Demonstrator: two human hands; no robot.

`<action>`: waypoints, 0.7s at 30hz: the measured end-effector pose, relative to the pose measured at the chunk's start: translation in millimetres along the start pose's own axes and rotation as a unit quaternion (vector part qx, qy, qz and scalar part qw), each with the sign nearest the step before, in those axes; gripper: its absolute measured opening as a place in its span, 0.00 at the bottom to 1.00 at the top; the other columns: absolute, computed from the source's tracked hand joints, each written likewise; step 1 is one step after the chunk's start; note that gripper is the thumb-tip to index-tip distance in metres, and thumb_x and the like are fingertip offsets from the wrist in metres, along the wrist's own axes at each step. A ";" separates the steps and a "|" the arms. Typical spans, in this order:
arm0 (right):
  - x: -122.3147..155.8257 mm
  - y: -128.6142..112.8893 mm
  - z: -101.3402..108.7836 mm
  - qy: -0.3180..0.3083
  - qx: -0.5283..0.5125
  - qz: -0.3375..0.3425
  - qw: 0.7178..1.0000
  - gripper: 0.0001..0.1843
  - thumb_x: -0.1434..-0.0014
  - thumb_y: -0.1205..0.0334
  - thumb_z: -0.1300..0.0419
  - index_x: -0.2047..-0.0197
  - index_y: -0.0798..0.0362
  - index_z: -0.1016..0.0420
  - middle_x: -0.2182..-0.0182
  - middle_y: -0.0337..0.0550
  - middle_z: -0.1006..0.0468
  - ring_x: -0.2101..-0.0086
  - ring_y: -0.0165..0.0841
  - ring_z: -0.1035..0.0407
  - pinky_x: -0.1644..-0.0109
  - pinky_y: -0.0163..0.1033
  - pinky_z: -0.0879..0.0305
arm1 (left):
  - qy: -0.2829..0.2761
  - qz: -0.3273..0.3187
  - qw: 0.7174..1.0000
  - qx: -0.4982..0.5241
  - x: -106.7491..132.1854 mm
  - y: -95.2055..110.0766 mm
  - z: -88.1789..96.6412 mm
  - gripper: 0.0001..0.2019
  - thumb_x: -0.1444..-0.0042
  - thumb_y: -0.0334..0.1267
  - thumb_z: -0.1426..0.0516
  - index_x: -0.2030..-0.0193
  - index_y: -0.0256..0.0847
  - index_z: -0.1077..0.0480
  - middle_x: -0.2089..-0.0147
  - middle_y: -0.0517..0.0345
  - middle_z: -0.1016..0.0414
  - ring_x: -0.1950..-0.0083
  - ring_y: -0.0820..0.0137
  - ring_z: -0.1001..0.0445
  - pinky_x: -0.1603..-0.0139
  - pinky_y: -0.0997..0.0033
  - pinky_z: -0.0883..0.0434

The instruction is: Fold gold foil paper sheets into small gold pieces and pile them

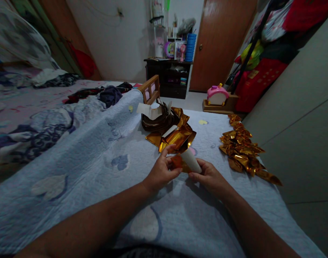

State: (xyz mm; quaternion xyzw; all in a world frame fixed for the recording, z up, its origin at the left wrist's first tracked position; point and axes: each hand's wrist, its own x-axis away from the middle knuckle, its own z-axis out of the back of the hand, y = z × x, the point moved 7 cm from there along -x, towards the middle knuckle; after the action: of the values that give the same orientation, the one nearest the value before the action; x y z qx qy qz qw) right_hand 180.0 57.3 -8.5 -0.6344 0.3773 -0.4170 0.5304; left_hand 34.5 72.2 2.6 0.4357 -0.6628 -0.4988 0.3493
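Between my hands is a sheet of gold foil paper [185,167], partly rolled so that its white backing forms a tube on the right. My left hand [164,168] pinches the flat gold edge between thumb and fingers. Around the lower end of the white tube, my right hand [207,175] has its thumb and fingers closed. Just beyond my hands lie loose gold foil sheets [180,135], some creased. Behind them sits a stack of dark brown curled sheets [155,122] with white paper on top.
Folded gold foil pieces [240,148] lie in a long pile along the bed's right side. A quilt with heart patterns [99,186] covers the bed. Clothes [91,100] are heaped at the left. Beyond the bed stand a wooden rail [150,89] and a dark cabinet [166,79].
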 end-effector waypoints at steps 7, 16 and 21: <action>-0.3 0.7 2.6 0.024 -0.017 0.012 1.000 0.25 0.51 0.54 0.26 0.53 0.51 0.28 0.63 0.38 0.25 0.67 0.31 0.31 0.65 0.35 0.34 | -0.013 0.021 1.000 0.003 -0.1 -0.4 -1.1 0.39 0.52 0.29 0.36 0.35 0.45 0.47 0.63 0.62 0.24 0.67 0.74 0.25 0.67 0.76 0.35; -3.8 8.9 -5.7 -0.027 -0.058 0.018 0.998 0.31 0.50 0.58 0.26 0.46 0.49 0.30 0.56 0.44 0.21 0.61 0.34 0.27 0.60 0.37 0.33 | -0.004 0.015 0.999 0.041 -2.6 -8.5 0.9 0.30 0.51 0.32 0.35 0.42 0.42 0.40 0.59 0.59 0.25 0.59 0.69 0.23 0.56 0.70 0.28; -3.5 7.5 -8.6 -0.033 -0.082 0.015 0.996 0.33 0.53 0.57 0.24 0.45 0.49 0.30 0.60 0.41 0.21 0.64 0.33 0.27 0.62 0.37 0.33 | 0.018 0.010 0.999 0.026 -2.9 -5.1 5.7 0.22 0.47 0.36 0.36 0.46 0.40 0.36 0.63 0.59 0.24 0.62 0.70 0.24 0.57 0.69 0.29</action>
State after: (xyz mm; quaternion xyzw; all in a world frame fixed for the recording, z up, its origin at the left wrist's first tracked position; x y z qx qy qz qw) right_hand 170.4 56.2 -15.6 -0.6839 0.4016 -0.3554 0.4946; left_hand 31.7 76.3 -3.9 0.4472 -0.6735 -0.4695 0.3549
